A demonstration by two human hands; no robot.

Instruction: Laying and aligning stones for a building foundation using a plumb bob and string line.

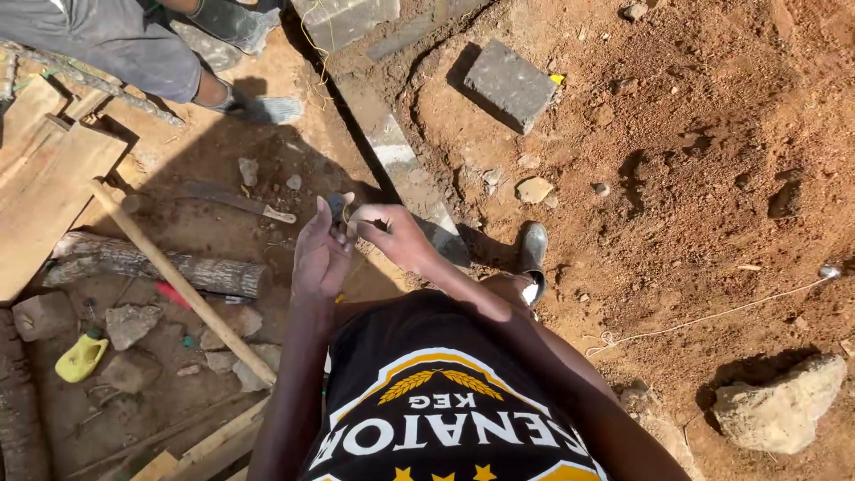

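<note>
I look down my black printed shirt at both hands raised together in front of me. My left hand and my right hand meet around a small dark object pinched between the fingertips of both. A thin yellowish string seems to run from the object, but it is too fine to follow. Below the hands is reddish earth with a narrow concrete strip. My shoe stands to the right of the strip.
Another person's legs and boots are at the top left. A log, a long wooden handle, planks, a machete, stones and a yellow bottle lie left. A grey block, a white string and a rock lie right.
</note>
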